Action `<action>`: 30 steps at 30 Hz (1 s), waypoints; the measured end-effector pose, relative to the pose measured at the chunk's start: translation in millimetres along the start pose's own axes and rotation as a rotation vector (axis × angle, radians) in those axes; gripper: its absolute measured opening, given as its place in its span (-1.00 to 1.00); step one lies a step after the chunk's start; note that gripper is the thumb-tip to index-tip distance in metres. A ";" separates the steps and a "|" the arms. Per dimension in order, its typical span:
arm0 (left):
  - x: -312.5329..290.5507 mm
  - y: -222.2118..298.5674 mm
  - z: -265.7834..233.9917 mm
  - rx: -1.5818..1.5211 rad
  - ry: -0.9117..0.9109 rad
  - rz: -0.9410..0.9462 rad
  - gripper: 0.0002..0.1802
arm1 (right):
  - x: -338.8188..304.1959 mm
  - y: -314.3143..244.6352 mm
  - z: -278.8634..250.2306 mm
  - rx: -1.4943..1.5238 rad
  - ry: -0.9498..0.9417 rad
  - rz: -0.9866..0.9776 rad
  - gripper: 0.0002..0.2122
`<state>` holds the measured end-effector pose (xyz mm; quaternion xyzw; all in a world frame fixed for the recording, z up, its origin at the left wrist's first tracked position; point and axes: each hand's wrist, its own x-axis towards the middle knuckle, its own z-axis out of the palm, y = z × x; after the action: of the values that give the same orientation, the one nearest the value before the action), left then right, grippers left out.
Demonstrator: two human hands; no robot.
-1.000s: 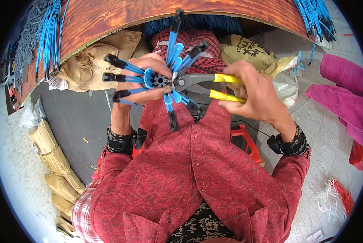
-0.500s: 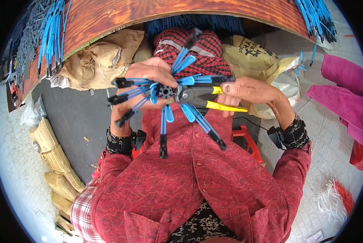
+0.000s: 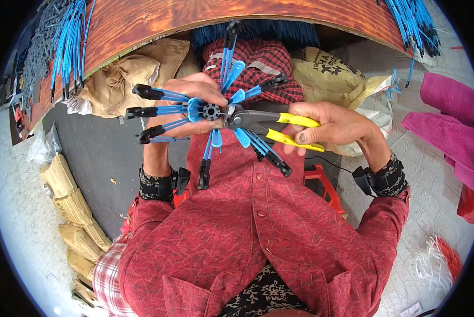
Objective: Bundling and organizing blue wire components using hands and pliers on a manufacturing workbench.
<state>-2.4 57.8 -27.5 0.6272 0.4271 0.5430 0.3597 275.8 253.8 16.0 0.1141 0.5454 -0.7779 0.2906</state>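
My left hand (image 3: 197, 91) grips the black round hub (image 3: 211, 111) of a hanger-like frame, its thumb pressed beside the middle. Blue rod arms (image 3: 176, 110) spread from the hub in all directions, with black clip-like ends (image 3: 142, 112). Short blue paddle-shaped pieces (image 3: 233, 76) sit near the hub. My right hand (image 3: 334, 122) is closed on a pair of pliers (image 3: 255, 121) with yellow handles, which stand somewhat apart. The jaws meet the hub's right side, close to my left fingertips. What lies between the jaws is too small to tell.
A wooden table (image 3: 157, 18) curves across the far side, with blue rods in bundles (image 3: 70, 53) at its left and right ends. Brown sacks (image 3: 118, 74) lie beneath it. Magenta cloths (image 3: 443, 124) are on the right; folded cardboard pieces (image 3: 70, 206) lie on the left.
The hub and its arms have moved slightly left and turned. My right thumb has shifted from the upper yellow handle toward the lower one. The jaws stay at the hub.
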 end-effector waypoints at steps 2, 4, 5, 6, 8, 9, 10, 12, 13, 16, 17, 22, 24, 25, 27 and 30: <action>-0.2 1.2 1.0 -0.012 0.022 -0.018 -0.61 | -0.3 -1.7 -3.6 -0.033 -0.005 -0.023 -0.69; 2.2 3.5 0.4 0.010 0.020 -0.013 -0.60 | -0.8 -4.0 -5.0 -0.065 -0.009 -0.045 -0.67; 2.9 4.3 -0.1 0.032 0.019 -0.010 -0.60 | -1.3 -5.9 -4.9 -0.059 -0.024 -0.040 -0.64; 2.6 4.1 -0.5 0.031 0.019 -0.009 -0.60 | -1.8 -7.8 -4.9 -0.054 -0.040 -0.035 -0.61; 1.2 3.6 -1.6 0.049 0.000 -0.025 -0.59 | -2.6 -10.5 -6.8 -0.061 -0.055 0.004 -0.59; 0.2 3.4 -1.9 0.047 0.000 -0.024 -0.59 | -3.3 -12.2 -7.0 -0.069 -0.072 0.041 -0.58; -1.2 3.1 -2.0 0.066 0.000 -0.022 -0.58 | -4.2 -15.7 -5.2 -0.067 -0.071 0.042 -0.58; -2.5 2.7 -3.3 0.084 -0.001 -0.021 -0.57 | -5.3 -25.9 0.0 0.030 -0.075 0.096 -0.59; -2.3 3.0 -4.7 0.080 -0.008 -0.008 -0.57 | -5.2 -30.1 1.0 0.030 -0.074 0.098 -0.59; -2.6 1.4 -5.0 0.063 -0.012 0.011 -0.56 | -5.2 -37.4 2.4 -0.013 -0.046 0.199 -0.59; -2.5 0.7 -4.9 0.053 -0.011 0.018 -0.56 | -6.0 -38.3 2.7 -0.033 -0.036 0.214 -0.60; -1.8 -2.4 -8.2 0.124 -0.038 0.087 -0.58 | 0.4 -43.4 8.1 -0.053 0.014 0.298 -0.62; -0.9 -2.3 -7.9 0.169 -0.053 0.131 -0.59 | 7.9 -30.3 6.7 0.025 -0.021 0.322 -0.70; -0.8 -1.8 -5.8 0.169 -0.032 0.130 -0.59 | 9.2 -22.4 6.4 0.025 -0.019 0.322 -0.70; -1.1 -3.3 -4.2 0.167 -0.012 0.131 -0.58 | 8.0 -9.4 6.8 0.094 -0.036 0.168 -0.66; -6.9 -6.9 -3.0 0.156 0.038 0.108 -0.56 | 12.0 -17.4 13.0 -0.358 0.159 0.086 -0.53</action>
<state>-6.7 54.0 -35.9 0.6651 0.4405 0.5382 0.2719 257.9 242.1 28.6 0.1446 0.6909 -0.6439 0.2952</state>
